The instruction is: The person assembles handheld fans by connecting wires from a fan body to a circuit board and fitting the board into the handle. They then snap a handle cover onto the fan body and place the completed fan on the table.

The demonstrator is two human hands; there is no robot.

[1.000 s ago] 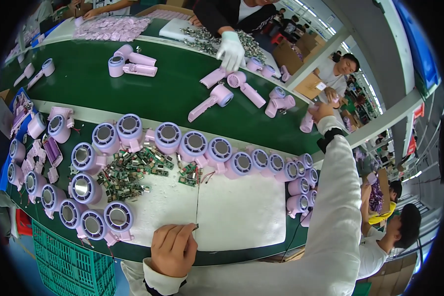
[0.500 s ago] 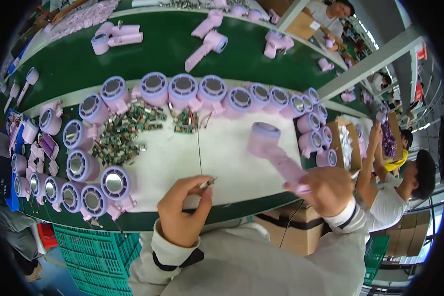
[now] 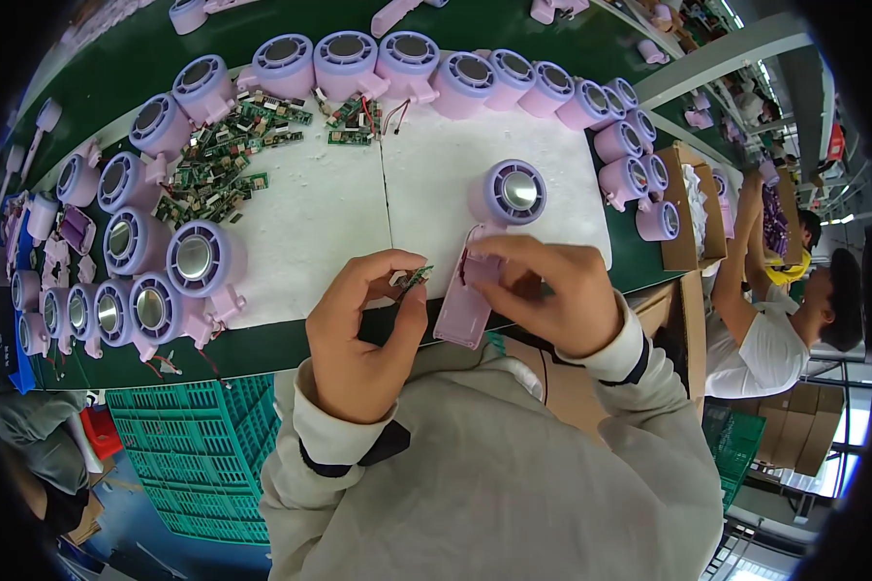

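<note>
Between thumb and forefinger, my left hand (image 3: 366,324) pinches a small green circuit board (image 3: 414,281) above the near edge of the white mat. A pale purple handheld fan (image 3: 510,192) lies in front of me, its round head away from me. Its open pink handle (image 3: 463,312) points toward me and reaches over the table's near edge. My right hand (image 3: 557,289) is at the upper part of this handle, fingers curled around thin dark red wires (image 3: 464,265) there. The fingertips partly hide the wires.
Similar fan heads (image 3: 345,60) stand in an arc around the white mat (image 3: 329,208). A heap of circuit boards (image 3: 225,160) lies inside the arc at left. Green crates (image 3: 189,450) stand below the table. At right are a cardboard box (image 3: 693,208) and a co-worker (image 3: 780,320).
My right hand has set the fan down on the mat and moved to the wires at its handle. My left hand keeps the circuit board. The view has tilted downward.
</note>
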